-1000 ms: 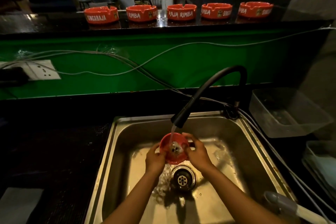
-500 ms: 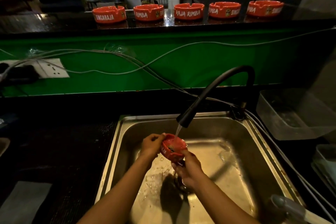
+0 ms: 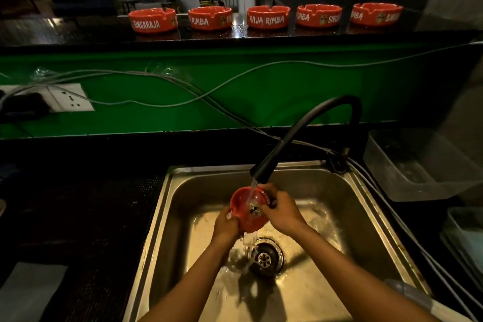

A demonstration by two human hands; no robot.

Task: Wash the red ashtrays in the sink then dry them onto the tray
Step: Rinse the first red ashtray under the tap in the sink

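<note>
Low in the middle of the frame, the left hand (image 3: 226, 222) cups the near-left rim of a red ashtray (image 3: 247, 213), fingers curled under it, while the right hand (image 3: 281, 210) grips its far-right edge, fingers bent over the rim. They hold it tilted, bowl facing up, under the stream from the black faucet (image 3: 264, 171), above the drain (image 3: 265, 259) of the steel sink (image 3: 366, 217). Water runs off it into the basin. Rinsing of this one looks to be under way; nothing is drying yet.

Along the upper part of the frame, five more red ashtrays (image 3: 268, 20) sit in a row on the dark tabletop (image 3: 78, 31), apparently awaiting washing. At the right edge stand a clear plastic tub (image 3: 418, 165) and, below it, what may be the tray (image 3: 465, 232), too dim to tell.
</note>
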